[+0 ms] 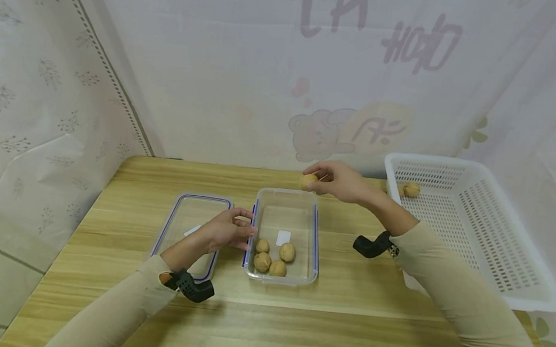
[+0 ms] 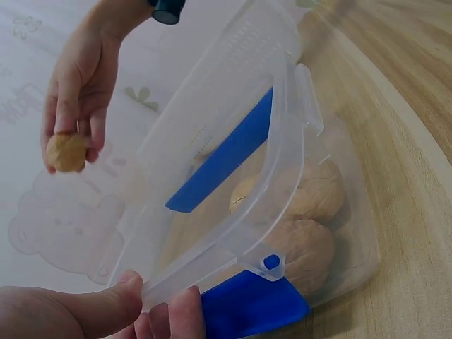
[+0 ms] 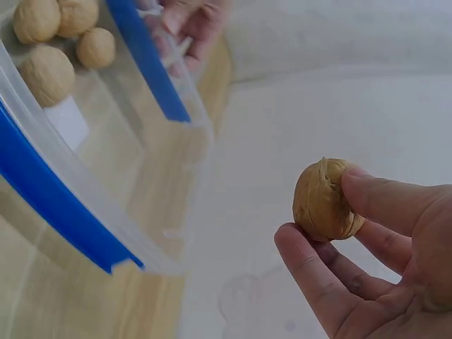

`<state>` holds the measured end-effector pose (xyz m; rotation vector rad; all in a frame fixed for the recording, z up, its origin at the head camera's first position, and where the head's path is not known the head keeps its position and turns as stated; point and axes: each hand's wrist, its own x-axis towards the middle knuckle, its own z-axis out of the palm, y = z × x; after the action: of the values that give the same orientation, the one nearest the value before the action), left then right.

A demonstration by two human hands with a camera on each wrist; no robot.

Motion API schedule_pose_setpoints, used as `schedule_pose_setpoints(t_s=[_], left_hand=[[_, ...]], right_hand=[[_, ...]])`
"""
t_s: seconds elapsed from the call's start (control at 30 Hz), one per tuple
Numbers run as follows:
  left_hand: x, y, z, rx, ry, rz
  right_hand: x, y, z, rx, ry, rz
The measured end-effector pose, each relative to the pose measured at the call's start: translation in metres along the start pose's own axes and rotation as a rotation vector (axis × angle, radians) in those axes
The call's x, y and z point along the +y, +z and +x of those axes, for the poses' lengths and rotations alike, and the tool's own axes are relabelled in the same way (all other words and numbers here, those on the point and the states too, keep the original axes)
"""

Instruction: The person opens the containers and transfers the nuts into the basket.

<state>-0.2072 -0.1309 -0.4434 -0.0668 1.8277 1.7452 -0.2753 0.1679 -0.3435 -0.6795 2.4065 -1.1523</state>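
Note:
My right hand pinches a walnut between thumb and fingertips, raised beyond the far end of a clear plastic box with blue side latches. Inside the box, several walnuts lie gathered toward the near end, beside a small white label. My left hand holds the box at its left side, the thumb at the rim and the fingers by a blue latch. The box stands uncovered on the wooden table.
Left of the box lies a clear lid with a blue seal, partly under my left forearm. On the right stands a white perforated basket with walnuts in its far left corner. A printed curtain hangs behind the table.

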Motion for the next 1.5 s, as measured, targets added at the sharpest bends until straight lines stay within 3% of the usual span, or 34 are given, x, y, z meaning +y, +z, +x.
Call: schedule_pose_setpoints(t_s=[0.2,0.5,0.87,1.13,1.3,1.5], left_hand=[[0.000,-0.001,0.000,0.004,-0.003,0.003],[0.001,-0.001,0.000,0.007,-0.006,0.005],[0.003,0.000,0.000,0.009,-0.010,0.005],[0.003,0.001,-0.001,0.018,-0.017,0.007],[0.002,0.000,-0.001,0.012,-0.012,0.009],[-0.001,0.000,-0.001,0.012,-0.016,0.015]], right_hand=[[0.004,-0.027,-0.014,0.044,0.047,0.061],[0.022,-0.063,-0.039,0.170,0.052,0.034],[0.041,-0.101,-0.068,0.253,0.159,0.040],[0.069,-0.121,-0.084,0.318,0.174,0.118],[0.090,-0.131,-0.092,0.331,0.208,0.092],[0.112,-0.138,-0.100,0.362,0.188,0.144]])
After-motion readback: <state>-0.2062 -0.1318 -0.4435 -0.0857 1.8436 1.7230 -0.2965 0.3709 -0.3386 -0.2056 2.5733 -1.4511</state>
